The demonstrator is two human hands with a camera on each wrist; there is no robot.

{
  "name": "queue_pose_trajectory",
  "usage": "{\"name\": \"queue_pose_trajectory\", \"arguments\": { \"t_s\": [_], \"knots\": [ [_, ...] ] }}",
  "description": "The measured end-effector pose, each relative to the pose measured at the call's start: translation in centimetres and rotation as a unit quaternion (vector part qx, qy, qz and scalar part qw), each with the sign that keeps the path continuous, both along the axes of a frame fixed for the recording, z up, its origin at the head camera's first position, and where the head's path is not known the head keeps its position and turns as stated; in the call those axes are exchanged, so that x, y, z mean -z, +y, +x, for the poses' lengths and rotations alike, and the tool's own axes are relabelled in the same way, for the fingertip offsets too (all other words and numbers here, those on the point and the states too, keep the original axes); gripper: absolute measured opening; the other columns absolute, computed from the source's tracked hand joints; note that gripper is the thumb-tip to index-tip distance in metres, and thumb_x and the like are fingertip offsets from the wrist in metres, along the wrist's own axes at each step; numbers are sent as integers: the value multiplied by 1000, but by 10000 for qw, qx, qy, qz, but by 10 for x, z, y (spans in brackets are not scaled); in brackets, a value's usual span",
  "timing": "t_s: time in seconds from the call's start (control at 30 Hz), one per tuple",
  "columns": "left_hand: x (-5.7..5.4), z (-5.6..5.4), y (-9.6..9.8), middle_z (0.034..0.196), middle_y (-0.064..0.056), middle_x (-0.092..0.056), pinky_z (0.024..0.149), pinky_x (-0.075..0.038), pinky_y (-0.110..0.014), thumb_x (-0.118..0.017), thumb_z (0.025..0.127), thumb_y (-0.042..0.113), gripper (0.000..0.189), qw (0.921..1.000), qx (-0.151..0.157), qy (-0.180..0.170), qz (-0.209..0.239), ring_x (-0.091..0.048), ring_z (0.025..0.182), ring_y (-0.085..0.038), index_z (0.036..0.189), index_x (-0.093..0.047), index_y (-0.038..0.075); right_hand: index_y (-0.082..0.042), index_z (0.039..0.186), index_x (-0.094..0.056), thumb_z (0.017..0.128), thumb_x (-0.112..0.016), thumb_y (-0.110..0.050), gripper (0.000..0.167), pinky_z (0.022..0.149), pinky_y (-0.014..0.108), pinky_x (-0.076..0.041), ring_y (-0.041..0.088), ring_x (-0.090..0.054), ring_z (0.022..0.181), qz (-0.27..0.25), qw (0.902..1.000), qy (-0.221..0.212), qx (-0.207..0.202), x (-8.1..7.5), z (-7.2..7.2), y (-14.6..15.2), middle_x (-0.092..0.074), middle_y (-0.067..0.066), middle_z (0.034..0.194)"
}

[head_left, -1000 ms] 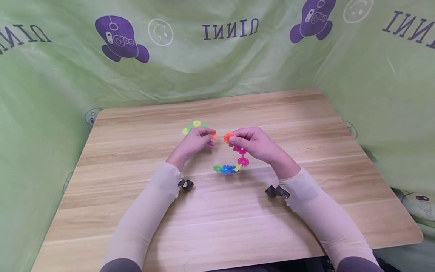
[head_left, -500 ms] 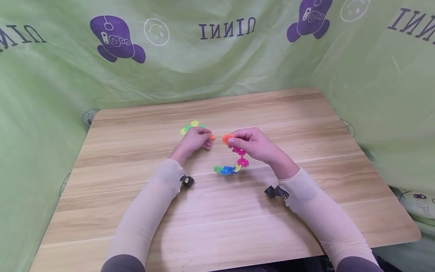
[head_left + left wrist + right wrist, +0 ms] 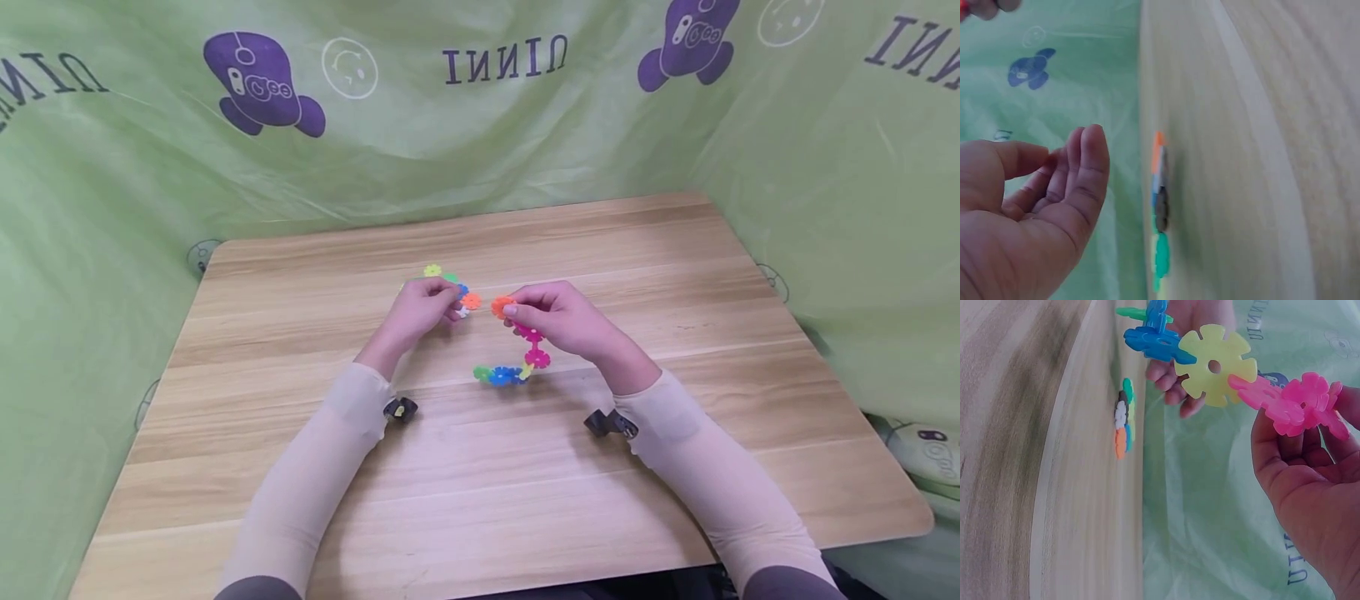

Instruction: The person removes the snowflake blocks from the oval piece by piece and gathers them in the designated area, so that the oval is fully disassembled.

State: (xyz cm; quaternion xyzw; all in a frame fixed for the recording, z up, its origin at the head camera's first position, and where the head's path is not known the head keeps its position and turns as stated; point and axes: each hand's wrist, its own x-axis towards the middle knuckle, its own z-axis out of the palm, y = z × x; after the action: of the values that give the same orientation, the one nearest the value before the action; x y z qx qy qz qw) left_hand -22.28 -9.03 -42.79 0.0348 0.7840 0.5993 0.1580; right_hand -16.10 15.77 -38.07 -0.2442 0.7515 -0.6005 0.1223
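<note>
My right hand (image 3: 558, 312) pinches the orange end of a chain of interlocking flower-shaped plastic discs (image 3: 536, 358), held up off the table. From the orange disc (image 3: 501, 307) the chain hangs through pink, yellow and blue to green; the right wrist view shows the pink discs (image 3: 1304, 400) by the fingers and a yellow disc (image 3: 1219, 365) beyond. My left hand (image 3: 423, 308) hovers over the loose discs, thumb close to the fingertips, and in the left wrist view the left hand (image 3: 1041, 206) holds nothing visible. Beside its fingers lies a loose orange disc (image 3: 472, 301).
The loose discs lie in a group on the wooden table (image 3: 645, 467): a yellow disc (image 3: 432, 271), a green disc (image 3: 450, 277), a blue one, a white disc (image 3: 462, 312) and others partly hidden behind the left hand. A green printed curtain (image 3: 405, 158) surrounds the table.
My left hand has drawn back slightly to the left from the loose orange disc, uncovering blue and white discs. The right hand and its chain have stayed nearly still.
</note>
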Motion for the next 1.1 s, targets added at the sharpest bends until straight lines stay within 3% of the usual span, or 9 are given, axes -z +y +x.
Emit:
{"name": "queue_pose_trajectory", "arguments": {
  "t_s": [0.23,0.53,0.73,0.97,1.1],
  "knots": [
    [-21,27,5,102,-22,-65,84,-56,-47,-60,99,18,23,9944,713,465,629,-67,87,-36,112,-66,0,0,100,-70,97,-64,-13,14,53,30,-47,24,-51,62,-94,9999,-74,-63,1,0,-3,-59,18,78],
    [-47,54,13,96,-14,-69,82,-57,-40,-58,100,13,21,9730,1602,1331,992,-68,82,-30,113,-66,0,-2,107,-67,95,-66,-12,16,53,28,-46,21,-52,64,-260,9994,-226,-78,-1,1,-8,-63,20,85],
    [-52,59,10,98,-10,-70,83,-56,-39,-63,97,12,22,9644,1871,1633,910,-68,81,-28,117,-66,3,-1,102,-59,92,-70,-11,18,54,25,-45,20,-54,65,-562,9980,-263,-121,-3,0,-11,-61,16,81],
    [-54,58,12,98,-10,-70,77,-58,-40,-67,94,8,21,9564,2108,1789,939,-67,79,-29,113,-68,1,-1,96,-52,91,-70,-6,20,65,28,-53,21,-58,69,-720,9959,-540,-127,-4,-2,-14,-62,13,78],
    [-54,57,12,95,-9,-71,75,-58,-41,-67,93,6,19,9542,2107,1882,981,-66,77,-28,111,-69,0,0,94,-51,91,-70,-5,19,59,26,-48,21,-54,67,-739,9960,-483,-129,-4,-2,-15,-59,12,74]
  ]
}}
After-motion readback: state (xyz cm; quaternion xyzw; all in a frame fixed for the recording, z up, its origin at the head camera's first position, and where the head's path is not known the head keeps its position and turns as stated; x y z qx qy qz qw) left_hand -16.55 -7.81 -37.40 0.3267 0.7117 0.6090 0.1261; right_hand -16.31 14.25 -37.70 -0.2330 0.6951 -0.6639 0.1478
